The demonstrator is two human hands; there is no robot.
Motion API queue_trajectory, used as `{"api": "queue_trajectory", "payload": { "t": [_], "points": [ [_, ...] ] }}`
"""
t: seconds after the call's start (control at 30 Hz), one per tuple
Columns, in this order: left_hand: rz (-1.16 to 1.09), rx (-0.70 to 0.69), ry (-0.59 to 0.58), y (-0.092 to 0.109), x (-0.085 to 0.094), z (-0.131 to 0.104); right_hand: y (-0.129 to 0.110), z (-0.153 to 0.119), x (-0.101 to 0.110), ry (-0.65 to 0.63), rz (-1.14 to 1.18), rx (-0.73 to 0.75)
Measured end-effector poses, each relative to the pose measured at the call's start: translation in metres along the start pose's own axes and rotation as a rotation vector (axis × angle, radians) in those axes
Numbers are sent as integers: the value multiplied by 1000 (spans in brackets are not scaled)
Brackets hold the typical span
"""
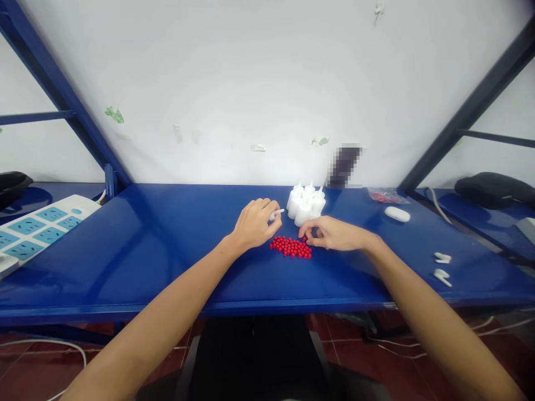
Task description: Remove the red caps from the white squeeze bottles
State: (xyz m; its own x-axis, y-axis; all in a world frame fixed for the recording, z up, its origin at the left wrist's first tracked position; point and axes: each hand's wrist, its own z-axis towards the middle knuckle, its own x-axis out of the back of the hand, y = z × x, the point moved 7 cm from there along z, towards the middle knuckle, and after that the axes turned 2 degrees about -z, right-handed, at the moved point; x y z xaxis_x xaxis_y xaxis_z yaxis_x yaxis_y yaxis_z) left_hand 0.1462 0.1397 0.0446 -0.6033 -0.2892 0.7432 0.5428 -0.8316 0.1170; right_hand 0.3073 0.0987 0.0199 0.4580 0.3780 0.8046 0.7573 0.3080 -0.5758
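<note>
My left hand (258, 223) is closed around a small white squeeze bottle (277, 214), whose thin nozzle points right; most of the bottle is hidden by the fingers. A single layer of small red caps (290, 247) lies on the blue table between my hands. At the upper right edge of this layer, my right hand (324, 233) pinches a red cap (305, 239) between its fingertips. Just behind that hand, several white squeeze bottles (306, 204) stand upright in a tight cluster, their nozzles pointing up.
On the right of the table (167, 239) are a plastic bag with red pieces (387, 195), a white earbud case (397, 214) and two white earbuds (442, 267). A power strip (45, 225) lies at the left. A phone-like dark shape (345, 165), pixelated, leans against the wall.
</note>
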Motion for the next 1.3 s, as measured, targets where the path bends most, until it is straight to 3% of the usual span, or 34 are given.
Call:
{"api": "queue_trajectory", "payload": {
  "t": [0.2, 0.33, 0.5, 0.63, 0.7, 0.87, 0.93, 1.1, 1.3],
  "points": [
    [-137, 3, -180, 0, -14, -3, -2, 2, 1, 28, -35, -2],
    [-174, -29, -217, 3, -15, -4, -8, 3, -1, 25, -29, 51],
    [-252, -109, -223, 16, -10, -4, -20, -2, 13, 327, -4, 129],
    [-312, -168, -237, 29, -7, -5, -31, -3, 8, 399, 25, 219],
    [-330, -164, -229, 31, -6, -5, -29, -7, 13, 511, 1, 232],
    [-352, -116, -202, 21, -3, -4, 1, -34, 54, 1012, -79, 42],
    [-337, -139, -191, 18, -1, -4, 10, -39, 64, 1094, -212, -55],
    [-321, -191, -137, 21, 5, -3, 24, -29, 67, 1009, -392, -194],
    [-214, -261, 61, 26, 15, -3, 33, -18, 61, 905, -433, -281]
  ]
}}
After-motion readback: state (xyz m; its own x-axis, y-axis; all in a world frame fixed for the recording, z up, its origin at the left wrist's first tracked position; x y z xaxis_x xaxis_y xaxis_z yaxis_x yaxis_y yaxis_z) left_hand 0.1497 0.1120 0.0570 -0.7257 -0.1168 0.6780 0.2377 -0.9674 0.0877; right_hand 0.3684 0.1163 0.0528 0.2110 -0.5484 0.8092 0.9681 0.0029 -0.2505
